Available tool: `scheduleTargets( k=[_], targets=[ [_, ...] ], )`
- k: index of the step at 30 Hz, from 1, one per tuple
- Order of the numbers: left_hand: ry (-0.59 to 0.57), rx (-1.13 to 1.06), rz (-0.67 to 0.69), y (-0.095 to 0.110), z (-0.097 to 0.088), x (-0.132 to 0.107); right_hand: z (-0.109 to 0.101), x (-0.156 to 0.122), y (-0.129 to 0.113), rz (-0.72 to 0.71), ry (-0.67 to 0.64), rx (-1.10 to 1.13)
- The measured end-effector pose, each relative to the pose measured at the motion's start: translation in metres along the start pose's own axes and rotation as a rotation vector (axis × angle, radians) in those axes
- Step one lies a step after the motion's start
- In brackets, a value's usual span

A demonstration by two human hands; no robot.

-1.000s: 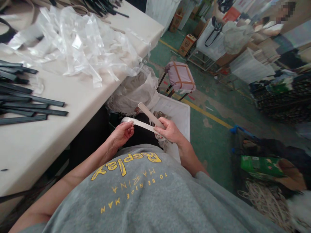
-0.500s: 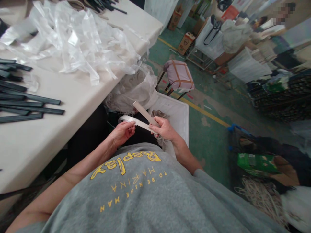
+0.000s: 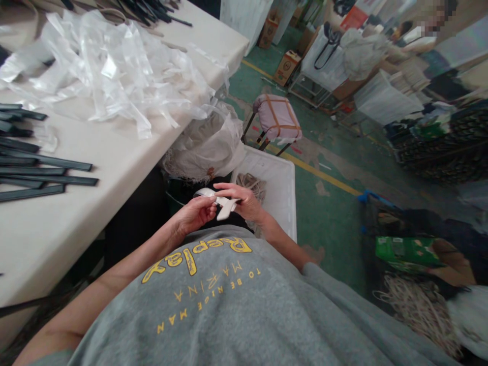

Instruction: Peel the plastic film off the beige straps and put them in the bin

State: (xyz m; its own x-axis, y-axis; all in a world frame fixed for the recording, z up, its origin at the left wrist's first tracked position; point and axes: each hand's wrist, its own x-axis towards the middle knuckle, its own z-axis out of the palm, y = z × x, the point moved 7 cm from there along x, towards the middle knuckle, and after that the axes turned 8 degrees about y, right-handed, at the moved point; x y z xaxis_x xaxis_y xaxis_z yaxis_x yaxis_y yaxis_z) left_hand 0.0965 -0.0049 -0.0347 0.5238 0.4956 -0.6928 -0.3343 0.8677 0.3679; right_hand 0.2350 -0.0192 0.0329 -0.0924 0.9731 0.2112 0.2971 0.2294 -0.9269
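Left hand [image 3: 198, 213] is pinching a pale strap [image 3: 226, 210]; right hand [image 3: 246, 202] is holding it; one end is slanting toward the shirt [image 3: 244, 300].

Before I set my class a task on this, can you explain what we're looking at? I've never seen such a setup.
There is no machine here: you see a person's own bare hands. One camera, worn on the head, looks forward and down, so the shirt fills the bottom. The left hand pinches a pale strap. The right hand is at the strap too, but its grip is hard to make out. On the table, at left, lie a heap of clear plastic and some black strips. Beyond the right hand stands a white bin.
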Motion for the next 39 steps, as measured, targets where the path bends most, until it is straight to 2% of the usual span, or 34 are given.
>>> scheduleTargets(
  k=[2,4,6,8,10,14,17,20,23,27,32,35,39],
  targets=[
    [-0.036,0.042,0.019,-0.003,0.001,0.000,0.008,0.001,-0.011,-0.095,-0.025,-0.015],
    [-0.051,0.084,0.030,-0.006,0.001,-0.001,0.013,0.001,-0.015,-0.106,-0.034,-0.036],
    [-0.057,0.117,-0.002,-0.011,0.002,-0.001,0.010,0.001,-0.015,-0.054,-0.013,-0.079],
    [-0.043,0.097,-0.054,-0.014,0.002,0.001,0.000,-0.002,-0.014,0.058,0.026,-0.099],
    [0.030,0.012,-0.055,-0.011,0.000,0.008,-0.017,-0.012,-0.015,0.194,0.054,-0.035],
    [0.282,-0.178,0.064,0.012,-0.014,0.029,-0.062,-0.048,-0.032,0.383,0.090,0.195],
    [0.403,-0.266,0.185,0.030,-0.020,0.039,-0.102,-0.076,-0.047,0.400,0.173,0.297],
    [0.407,-0.220,0.263,0.034,-0.016,0.040,-0.125,-0.088,-0.052,0.398,0.247,0.313],
    [0.249,0.009,0.277,0.021,-0.003,0.035,-0.122,-0.071,-0.042,0.398,0.315,0.338],
    [0.014,0.395,0.344,0.002,0.010,0.024,-0.096,-0.019,-0.012,0.361,0.342,0.439],
    [-0.127,0.693,0.445,0.001,0.022,0.011,-0.071,0.036,0.028,0.453,0.270,0.606],
    [-0.154,0.772,0.407,-0.004,0.028,0.008,-0.068,0.057,0.029,0.439,0.217,0.662],
    [-0.194,0.819,0.372,-0.010,0.030,0.005,-0.072,0.074,0.014,0.287,0.168,0.631]
  ],
)
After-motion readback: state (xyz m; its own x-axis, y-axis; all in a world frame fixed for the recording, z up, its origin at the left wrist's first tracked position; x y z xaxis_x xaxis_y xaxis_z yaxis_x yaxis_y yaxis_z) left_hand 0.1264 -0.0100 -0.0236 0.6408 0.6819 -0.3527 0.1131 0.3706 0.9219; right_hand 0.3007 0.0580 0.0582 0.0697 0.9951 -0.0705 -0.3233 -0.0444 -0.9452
